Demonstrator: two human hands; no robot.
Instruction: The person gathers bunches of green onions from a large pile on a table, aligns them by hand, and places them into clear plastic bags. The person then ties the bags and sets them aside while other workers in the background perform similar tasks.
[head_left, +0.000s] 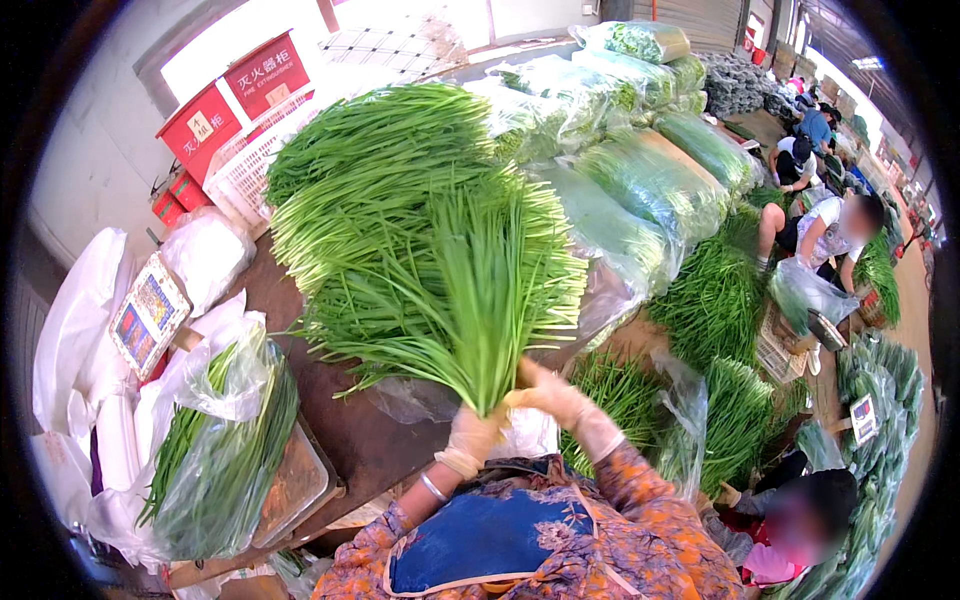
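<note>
A bunch of green Chinese chives (480, 320) stands upright before me, its leaves fanned out at the top and its cut ends gathered low. My left hand (472, 438), in a thin pale glove, is closed round those ends. From the right, my right hand (555, 398), gloved likewise, grips the same bunch at its base, fingers partly hidden by the stalks. Just behind it, a large pile of chives (370, 190) covers much of the dark table (365, 445). Clear plastic film (410, 398) lies under the pile's near edge.
A bagged bunch of chives (225, 460) lies on a metal tray (315, 480) at left, beside white plastic bags (85, 340). Filled clear bags (620, 215) are stacked at far right. Loose chives (710, 300) heap up on the right, where other people (825, 235) sit.
</note>
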